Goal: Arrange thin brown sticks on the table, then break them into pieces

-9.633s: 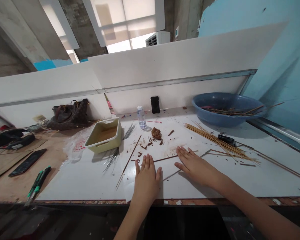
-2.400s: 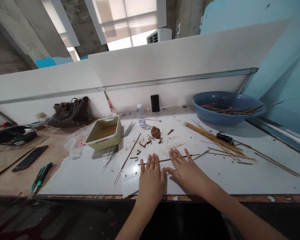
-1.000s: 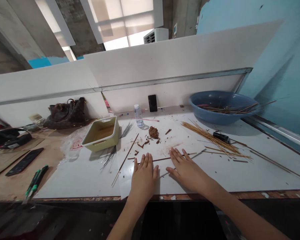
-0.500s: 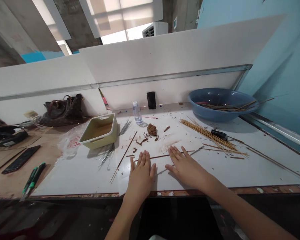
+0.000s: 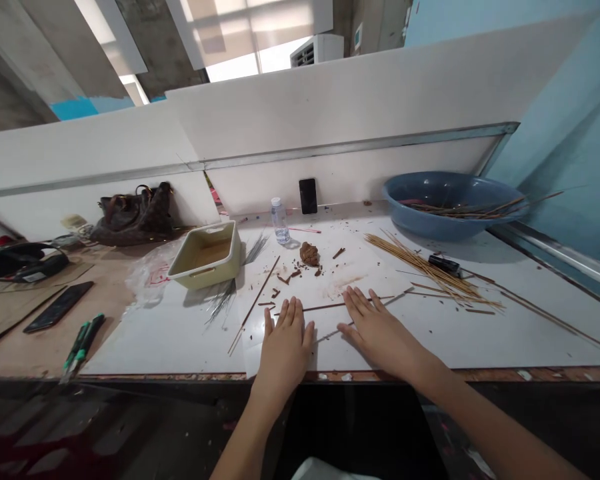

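My left hand [image 5: 284, 343] lies flat, fingers apart, over the left end of a thin brown-coated stick [image 5: 325, 307]. Flat on the same stick's right part rests my right hand [image 5: 373, 323], its fingers spread. A thin grey strip [image 5: 330, 335] runs slantwise between the hands and passes under the right one. Beyond them sits a brown clay lump [image 5: 309, 254] with crumbs and short pieces around it. Another coated stick [image 5: 260, 297] lies left of my left hand. A bundle of thin tan sticks [image 5: 425, 270] is to the right, with a black cylinder [image 5: 445, 265] on it.
A green-rimmed tub [image 5: 207, 257] of brownish water, wires [image 5: 223, 300] and a bottle [image 5: 281, 223] stand left of centre. A phone [image 5: 308, 196] leans on the partition. At back right is a blue basin [image 5: 440, 223]; cutters [image 5: 83, 343] and a bag [image 5: 135, 217] are left.
The whole view has shifted slightly, so the table items appear a little further right and higher. Both hands remain flat on the stick, with little visible movement.
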{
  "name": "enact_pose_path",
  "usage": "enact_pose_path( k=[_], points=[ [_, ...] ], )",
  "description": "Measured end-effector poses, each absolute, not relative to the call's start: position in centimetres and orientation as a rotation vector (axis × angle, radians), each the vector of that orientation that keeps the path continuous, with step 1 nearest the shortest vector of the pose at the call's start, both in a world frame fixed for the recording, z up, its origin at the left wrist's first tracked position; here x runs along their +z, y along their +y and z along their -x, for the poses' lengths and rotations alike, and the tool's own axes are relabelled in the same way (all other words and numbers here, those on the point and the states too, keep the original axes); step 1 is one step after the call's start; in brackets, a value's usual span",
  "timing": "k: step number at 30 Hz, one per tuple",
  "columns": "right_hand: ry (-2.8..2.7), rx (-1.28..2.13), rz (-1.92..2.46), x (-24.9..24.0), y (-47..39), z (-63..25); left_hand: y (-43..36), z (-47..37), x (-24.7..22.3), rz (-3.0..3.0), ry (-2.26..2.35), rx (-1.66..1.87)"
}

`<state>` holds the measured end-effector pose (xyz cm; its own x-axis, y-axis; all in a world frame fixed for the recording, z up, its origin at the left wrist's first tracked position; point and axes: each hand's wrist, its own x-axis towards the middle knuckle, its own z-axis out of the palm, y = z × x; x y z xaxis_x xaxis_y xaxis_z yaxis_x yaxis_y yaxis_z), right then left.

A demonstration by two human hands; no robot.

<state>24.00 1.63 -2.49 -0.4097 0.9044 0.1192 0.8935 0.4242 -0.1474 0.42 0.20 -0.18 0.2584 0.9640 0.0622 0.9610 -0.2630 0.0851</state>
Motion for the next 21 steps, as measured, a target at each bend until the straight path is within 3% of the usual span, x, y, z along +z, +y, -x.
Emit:
enact_pose_path(
  k=[5, 12, 18, 21],
  points=[
    [-2.507, 0.046, 1.519, -4.0, -1.2, -24.8, -2.6, 0.4, -1.0, -2.476, 1.857, 0.155],
    [-2.555, 0.204, 1.611, -1.3, 3.6, -24.2, 0.9, -0.8, 0.9, -2.379, 1.939, 0.134],
    [-2.472, 0.030, 1.584, -4.2, -1.5, -24.5, -3.4, 0.7, -1.5, -2.464, 1.902, 0.217],
    [-2.530, 0.085, 1.590, -3.2, -0.5, -24.6, -2.4, 0.5, -1.3, -2.446, 1.934, 0.211]
  ],
)
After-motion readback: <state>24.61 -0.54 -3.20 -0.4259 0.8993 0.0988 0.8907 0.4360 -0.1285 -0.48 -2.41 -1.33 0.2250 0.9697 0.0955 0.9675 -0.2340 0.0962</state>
